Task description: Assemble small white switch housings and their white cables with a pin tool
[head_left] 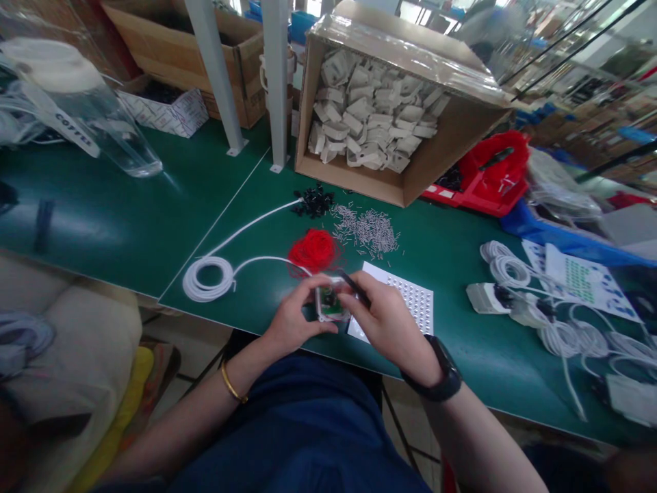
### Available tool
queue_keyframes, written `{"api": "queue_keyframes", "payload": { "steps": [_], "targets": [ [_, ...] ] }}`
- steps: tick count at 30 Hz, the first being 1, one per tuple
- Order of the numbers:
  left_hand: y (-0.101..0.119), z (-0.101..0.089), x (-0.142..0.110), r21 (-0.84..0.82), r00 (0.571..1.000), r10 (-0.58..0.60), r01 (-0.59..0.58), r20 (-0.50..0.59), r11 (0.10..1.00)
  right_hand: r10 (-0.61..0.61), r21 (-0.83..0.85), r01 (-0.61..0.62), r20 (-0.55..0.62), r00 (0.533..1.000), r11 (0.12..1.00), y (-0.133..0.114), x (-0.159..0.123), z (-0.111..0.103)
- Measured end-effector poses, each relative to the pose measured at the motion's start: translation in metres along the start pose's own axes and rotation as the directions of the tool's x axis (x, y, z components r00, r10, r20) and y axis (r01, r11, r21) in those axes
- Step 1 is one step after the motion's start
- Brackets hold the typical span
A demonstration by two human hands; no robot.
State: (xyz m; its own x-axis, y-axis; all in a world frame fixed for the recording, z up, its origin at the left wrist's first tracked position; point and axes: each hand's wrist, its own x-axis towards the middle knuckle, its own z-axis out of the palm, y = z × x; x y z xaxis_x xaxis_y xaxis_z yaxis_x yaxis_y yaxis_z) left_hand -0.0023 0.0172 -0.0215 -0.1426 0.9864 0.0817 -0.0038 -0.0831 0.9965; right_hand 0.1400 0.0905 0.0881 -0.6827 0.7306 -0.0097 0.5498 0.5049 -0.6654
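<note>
Near the bench's front edge, my left hand [292, 318] grips a small pale housing [319, 311] with a green circuit board [327, 301] inside. My right hand [382, 311] is closed at the housing's right side, with a dark part [354, 284] between thumb and fingers; its exact kind I cannot make out. A white cable [264, 259] runs from the housing to a coil [208, 279] on the left. Just behind my hands lies a heap of red rings or bands [313, 250]. Partly under my right hand is a white sheet of round silvery dots [410, 298].
Small black parts [314, 200] and a pile of screws or pins [372, 229] lie behind the red heap. A cardboard box [354, 179] of white housings stands at the back. Coiled cables with white units [487, 298] are at right, a water jug [118, 137] at left.
</note>
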Motion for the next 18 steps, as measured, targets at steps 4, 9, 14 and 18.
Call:
{"api": "queue_keyframes", "payload": {
  "steps": [4, 9, 14, 18],
  "targets": [
    [-0.001, -0.002, -0.001, -0.015, 1.0, 0.02, -0.02, -0.004, 1.0, 0.031, -0.005, -0.031, -0.039, 0.999, 0.999, 0.008, 0.002, 0.002],
    [-0.001, -0.007, -0.004, 0.05, 0.994, 0.098, -0.1, 0.04, 0.994, 0.058, -0.006, -0.058, 0.015, 0.998, 0.998, 0.016, 0.006, -0.002],
    [0.001, -0.008, -0.01, 0.102, 0.993, 0.088, -0.096, 0.077, 0.99, -0.028, 0.007, 0.028, 0.065, 0.997, 1.0, 0.022, 0.017, -0.002],
    [0.001, -0.007, -0.014, -0.001, 0.998, 0.023, -0.023, 0.066, 1.0, -0.074, 0.035, 0.07, 0.15, 0.986, 0.997, 0.02, 0.021, -0.003]
  ]
}}
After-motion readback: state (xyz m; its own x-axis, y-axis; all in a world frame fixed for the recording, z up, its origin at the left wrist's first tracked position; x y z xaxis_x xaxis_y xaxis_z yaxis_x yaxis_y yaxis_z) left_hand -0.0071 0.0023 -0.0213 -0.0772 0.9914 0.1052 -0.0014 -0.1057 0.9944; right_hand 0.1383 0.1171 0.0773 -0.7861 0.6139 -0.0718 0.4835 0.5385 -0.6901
